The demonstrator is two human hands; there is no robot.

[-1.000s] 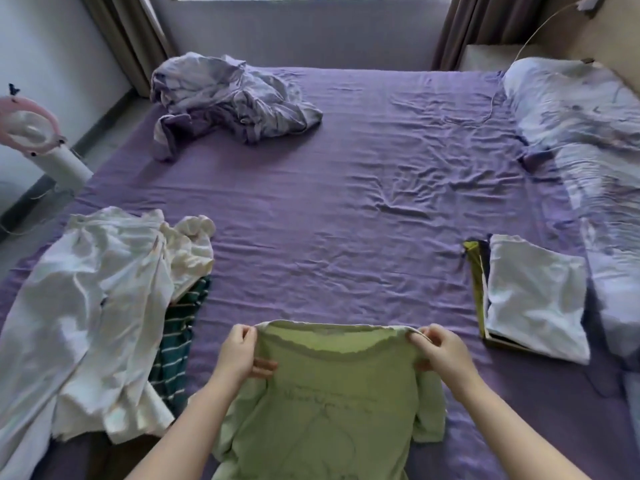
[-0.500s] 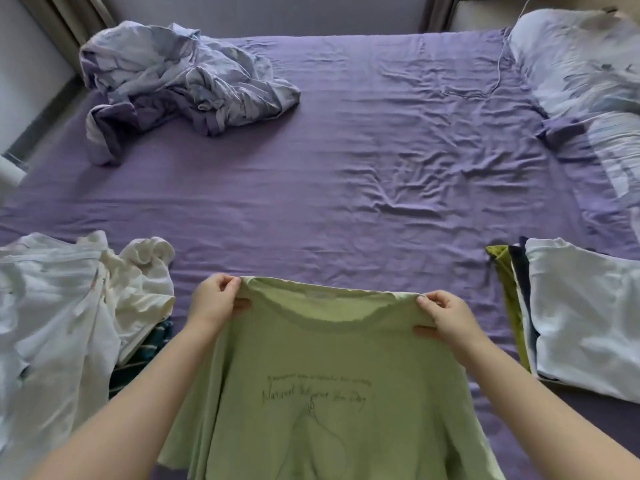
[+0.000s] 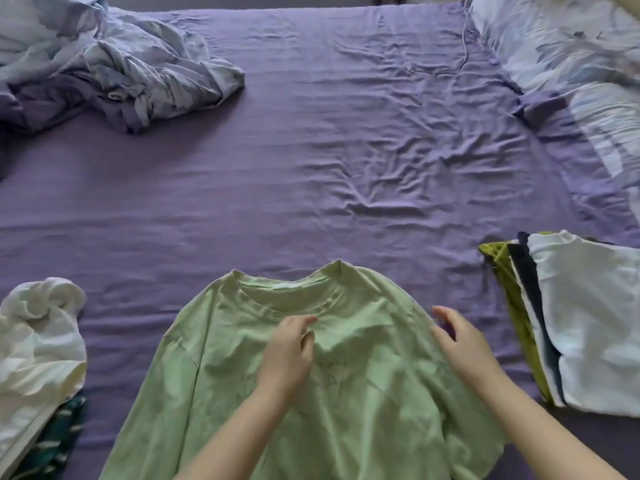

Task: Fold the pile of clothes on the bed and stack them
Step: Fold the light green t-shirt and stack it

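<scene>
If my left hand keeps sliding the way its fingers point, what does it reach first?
Probably the ribbed collar of the light green t-shirt: the left hand points up the shirt's chest toward it, with only purple bedsheet beyond.

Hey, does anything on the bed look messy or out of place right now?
The green T-shirt lies rumpled, not smoothed flat, under both hands. A thin white cable trails across the purple sheet near the pillow. The folded stack looks tidy.

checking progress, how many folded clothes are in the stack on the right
4 visible: white top piece, then edges of a dark navy one, a pale one and an olive one. More may be hidden.
</scene>
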